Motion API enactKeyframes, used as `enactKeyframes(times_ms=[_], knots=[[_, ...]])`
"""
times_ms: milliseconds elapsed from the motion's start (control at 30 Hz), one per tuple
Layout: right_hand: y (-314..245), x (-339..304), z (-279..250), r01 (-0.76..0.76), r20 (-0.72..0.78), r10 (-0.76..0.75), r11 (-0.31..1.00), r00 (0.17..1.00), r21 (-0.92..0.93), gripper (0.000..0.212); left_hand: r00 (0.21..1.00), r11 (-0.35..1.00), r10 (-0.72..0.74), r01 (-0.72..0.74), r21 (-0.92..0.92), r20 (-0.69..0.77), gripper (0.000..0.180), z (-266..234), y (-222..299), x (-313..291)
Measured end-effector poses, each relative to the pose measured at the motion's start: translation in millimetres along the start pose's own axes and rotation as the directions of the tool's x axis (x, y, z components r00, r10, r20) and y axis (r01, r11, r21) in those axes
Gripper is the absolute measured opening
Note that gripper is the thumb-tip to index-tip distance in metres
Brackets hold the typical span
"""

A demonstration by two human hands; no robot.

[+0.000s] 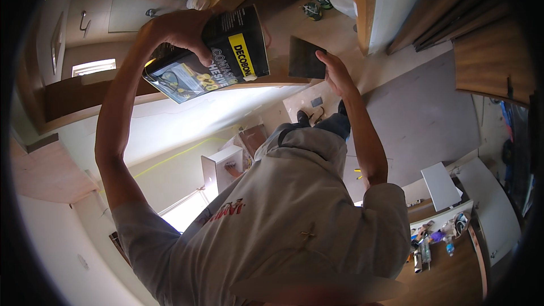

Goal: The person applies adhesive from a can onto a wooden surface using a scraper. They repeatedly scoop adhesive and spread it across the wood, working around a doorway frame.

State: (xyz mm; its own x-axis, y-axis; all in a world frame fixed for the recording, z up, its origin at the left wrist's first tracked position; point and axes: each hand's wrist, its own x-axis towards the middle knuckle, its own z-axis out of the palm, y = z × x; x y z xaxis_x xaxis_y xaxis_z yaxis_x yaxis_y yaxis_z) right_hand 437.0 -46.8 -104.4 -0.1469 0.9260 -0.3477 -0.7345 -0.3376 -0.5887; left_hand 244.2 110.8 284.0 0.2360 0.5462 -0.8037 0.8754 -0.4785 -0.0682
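Note:
My left hand (184, 29) is closed on a black rectangular adhesive tin (241, 34) with a yellow label panel and a picture on its side. The tin is tilted, held out in front of me at the left, with my thumb lying across its face. To the right of it and apart from it, my right hand (336, 71) grips a thin, dark, flat rectangular piece (305, 58) by its right edge. Whether that piece is a spreader or a scrap of sheet I cannot tell. The tin's opening is not plain to see.
A large grey sheet (419, 113) lies on the floor at the right. Wooden panels (493, 56) stand beyond it. A pair of shoes (312, 11) sits on the floor ahead. Bottles and small items (425, 246) crowd a wooden surface at the lower right. A white box (218, 171) stands at the left.

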Motion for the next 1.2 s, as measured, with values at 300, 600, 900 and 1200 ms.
enactKeyframes(times_ms=[300,600,900,1200], knots=[[-5.4,-6.7,19.1,-0.15,0.007,0.152,0.981,0.988,-0.122,0.03,0.999,0.997,-0.042,0.041,0.071,0.023,0.13,-12.9,11.6,2.5],[-8.2,-9.8,30.2,-0.145,0.088,0.158,0.98,0.984,-0.138,0.038,0.997,0.994,-0.061,0.057,0.093,0.049,0.127,-19.8,19.0,5.3],[9.9,0.0,23.5,-0.153,0.087,0.164,0.981,0.983,-0.122,0.03,0.994,0.991,-0.085,0.078,0.108,0.061,0.129,-22.4,26.0,9.9],[4.1,0.0,27.5,-0.147,0.053,0.157,0.977,0.986,-0.155,0.03,0.991,0.991,-0.096,0.088,0.098,0.088,0.128,-24.4,29.4,12.7]])
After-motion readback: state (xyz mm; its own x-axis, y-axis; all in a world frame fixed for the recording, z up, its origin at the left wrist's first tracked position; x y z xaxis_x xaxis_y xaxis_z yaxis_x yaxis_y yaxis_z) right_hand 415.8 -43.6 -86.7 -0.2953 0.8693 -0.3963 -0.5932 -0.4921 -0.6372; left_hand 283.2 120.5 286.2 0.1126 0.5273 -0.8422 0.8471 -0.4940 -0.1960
